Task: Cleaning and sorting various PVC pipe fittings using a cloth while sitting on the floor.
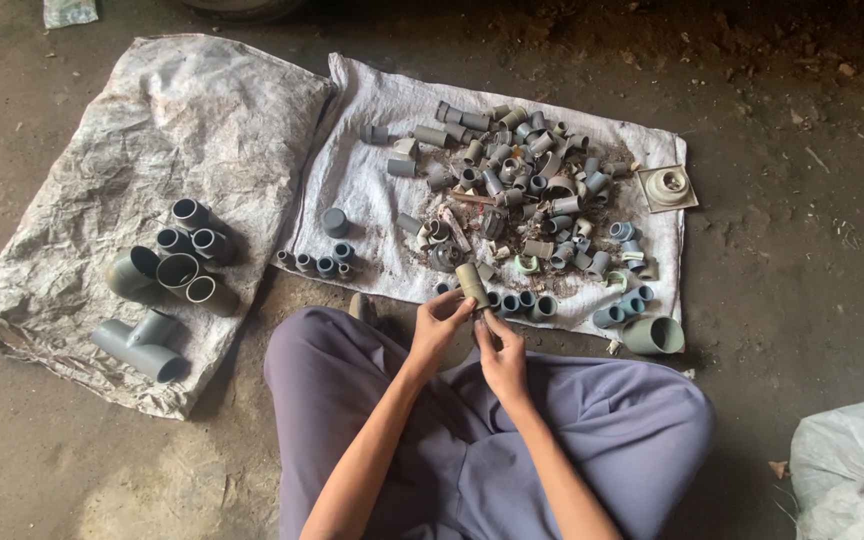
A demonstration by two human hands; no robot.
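My left hand [439, 325] holds a short olive-grey pipe coupling [471, 281] upright by its lower end, just in front of my crossed legs. My right hand [501, 352] sits right beside it, fingers curled and touching the left hand's fingers near the coupling's base; whether it grips anything I cannot tell. Just beyond the hands, a white woven sack [362, 180] lies flat on the ground with a heap of several grey pipe fittings [522, 180] on it.
A second sack [182, 110] on the left carries larger grey elbows and a tee [142, 345]. A row of small couplings [317, 264] lines the white sack's near edge. A square drain cover [668, 186] and a reducer [653, 335] lie right. A tied white bag [852, 465] sits bottom right.
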